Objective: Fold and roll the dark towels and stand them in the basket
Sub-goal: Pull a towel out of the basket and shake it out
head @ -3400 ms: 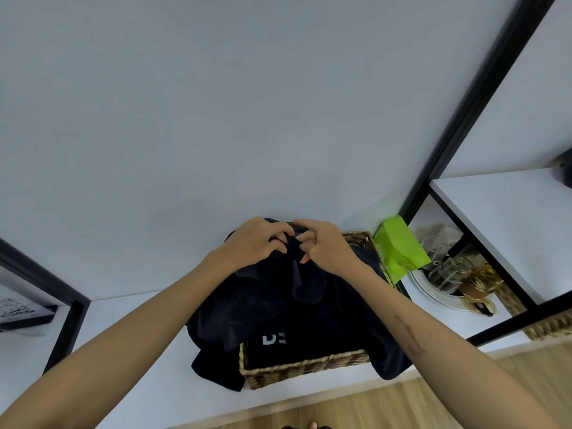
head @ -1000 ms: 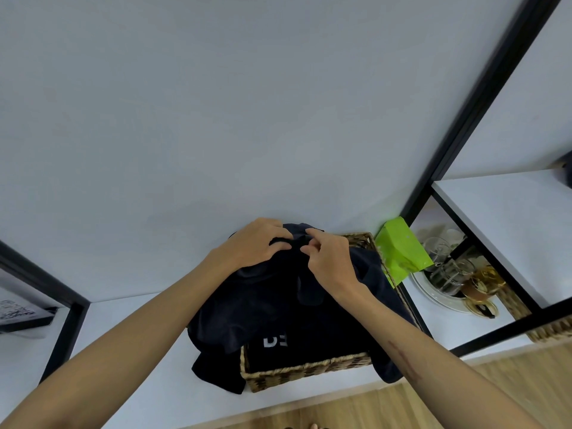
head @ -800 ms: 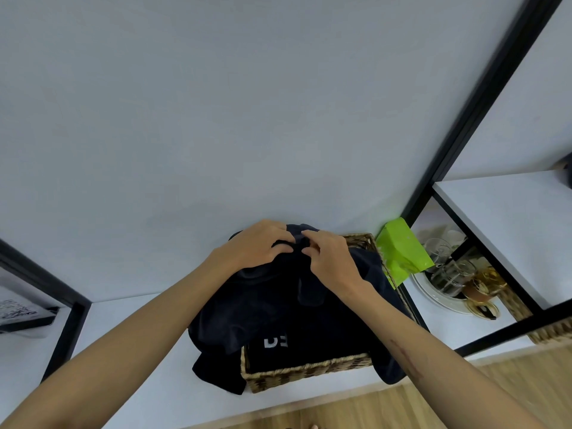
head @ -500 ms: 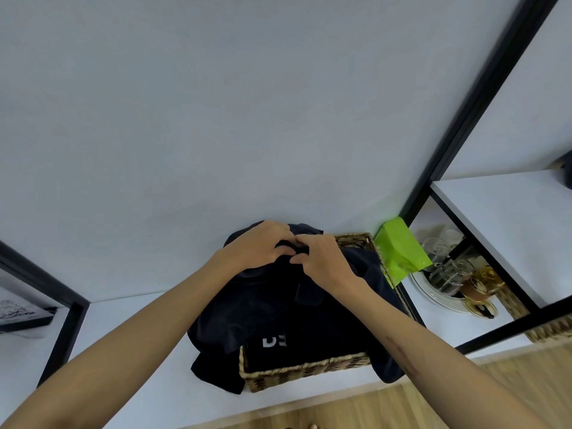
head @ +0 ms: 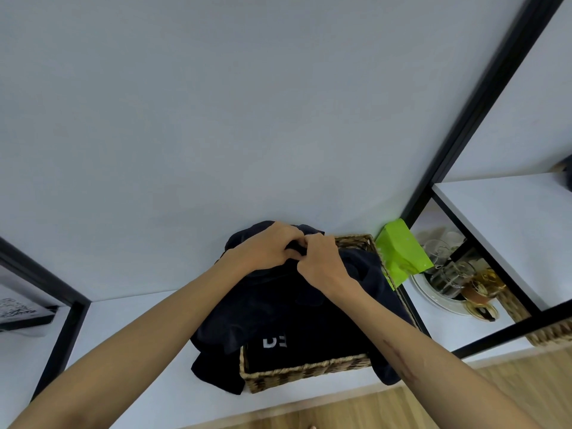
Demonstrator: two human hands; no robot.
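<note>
Both hands, left hand (head: 268, 247) and right hand (head: 322, 261), have closed together, fingers clamped on the dark crumpled towel (head: 278, 308) above the woven wicker basket (head: 305, 371); folding is barely begun.

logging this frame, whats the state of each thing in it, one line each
left hand: gripping the dark towel
right hand: gripping the same towel
dark towel: bunched, draped over the basket edges
basket: upright on the shelf, dark cloth inside
green packet: leaning beside the basket

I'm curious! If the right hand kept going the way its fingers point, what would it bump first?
The right hand points toward the left hand, nearly touching over the dark towel, so probably those knuckles first, though depth is unclear.
</note>
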